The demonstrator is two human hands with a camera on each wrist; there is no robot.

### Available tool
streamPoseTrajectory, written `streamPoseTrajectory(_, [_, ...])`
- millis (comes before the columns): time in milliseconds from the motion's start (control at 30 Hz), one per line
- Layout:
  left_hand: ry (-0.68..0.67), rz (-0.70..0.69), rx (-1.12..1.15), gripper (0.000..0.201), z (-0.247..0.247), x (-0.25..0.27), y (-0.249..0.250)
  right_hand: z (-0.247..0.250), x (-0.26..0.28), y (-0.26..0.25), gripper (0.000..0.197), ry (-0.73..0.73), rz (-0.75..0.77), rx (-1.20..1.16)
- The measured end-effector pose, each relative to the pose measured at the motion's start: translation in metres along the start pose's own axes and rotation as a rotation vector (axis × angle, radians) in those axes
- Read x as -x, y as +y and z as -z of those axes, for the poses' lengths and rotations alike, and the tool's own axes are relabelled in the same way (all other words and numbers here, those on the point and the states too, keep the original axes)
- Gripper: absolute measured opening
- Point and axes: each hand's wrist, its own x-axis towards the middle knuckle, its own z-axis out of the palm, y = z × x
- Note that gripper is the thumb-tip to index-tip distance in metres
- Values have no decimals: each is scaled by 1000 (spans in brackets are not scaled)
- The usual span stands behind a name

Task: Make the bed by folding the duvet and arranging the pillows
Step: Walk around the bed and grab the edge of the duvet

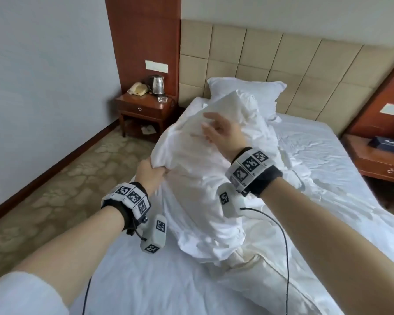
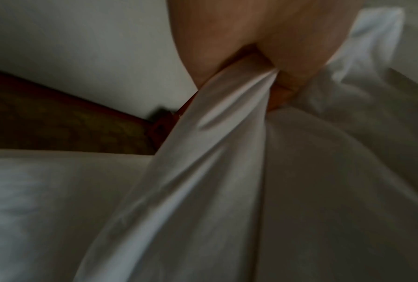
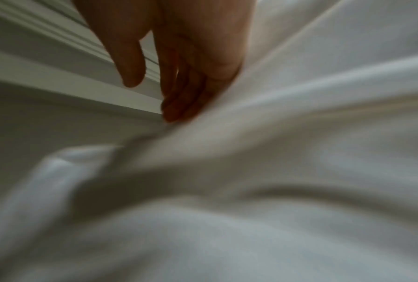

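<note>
A white pillow (image 1: 198, 169) stands on end on the bed, its case wrinkled. My left hand (image 1: 151, 172) grips a bunched corner of the pillow case (image 2: 229, 106) at its left side. My right hand (image 1: 218, 129) lies flat on the pillow's upper face with straight fingers (image 3: 178, 106) touching the fabric. A second white pillow (image 1: 255, 92) leans against the beige padded headboard (image 1: 282, 55) behind. The white duvet (image 1: 271, 269) lies crumpled under and in front of the held pillow.
A wooden nightstand (image 1: 143, 110) with a kettle (image 1: 157, 84) and a phone (image 1: 137, 89) stands left of the bed. Another nightstand (image 1: 382, 160) sits at the right with a dark box. Patterned carpet (image 1: 55, 189) runs along the left side. The white sheet (image 1: 316, 151) is rumpled.
</note>
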Motion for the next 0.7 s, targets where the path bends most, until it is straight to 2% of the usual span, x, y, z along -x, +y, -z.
streamPoseTrajectory(33, [-18,-4,-6,16,29,-7,-6,-20,2,5,46,141,7,125])
streamPoseTrajectory(100, [-33,14,-14,20,71,-18,-20,-41,15,17,67,320,-87,422])
streamPoseTrajectory(133, [-27,30,-23,20,97,-25,-29,-56,21,22,77,404,-196,557])
streamPoseTrajectory(167, [-4,71,-25,21,121,-31,-37,-67,29,24,85,450,-345,596])
streamPoseTrajectory(200, [26,116,-10,24,143,-37,-44,-76,34,25,92,411,-491,621])
streamPoseTrajectory(233, [55,152,8,26,166,-44,-51,-87,38,22,93,260,-593,660])
streamPoseTrajectory(300, [57,200,-2,28,211,-65,-72,-125,36,14,75,-101,-682,674])
streamPoseTrajectory(333, [28,223,-43,27,226,-75,-84,-146,32,10,64,-178,-746,582])
streamPoseTrajectory(367, [-12,245,-105,24,241,-86,-99,-168,27,5,56,-207,-810,457])
streamPoseTrajectory(433, [-110,278,-228,27,262,-107,-130,-211,5,-7,46,-198,-786,371])
streamPoseTrajectory(500, [-232,298,-263,43,279,-127,-153,-257,-23,-20,44,-139,-726,223])
streamPoseTrajectory(533, [-289,306,-243,51,291,-138,-162,-286,-43,-30,46,-96,-725,51])
streamPoseTrajectory(567, [-339,287,-217,61,303,-151,-167,-315,-62,-36,47,-65,-736,-54])
streamPoseTrajectory(700, [-565,75,-220,97,349,-203,-169,-430,-120,-68,38,-219,-735,-294])
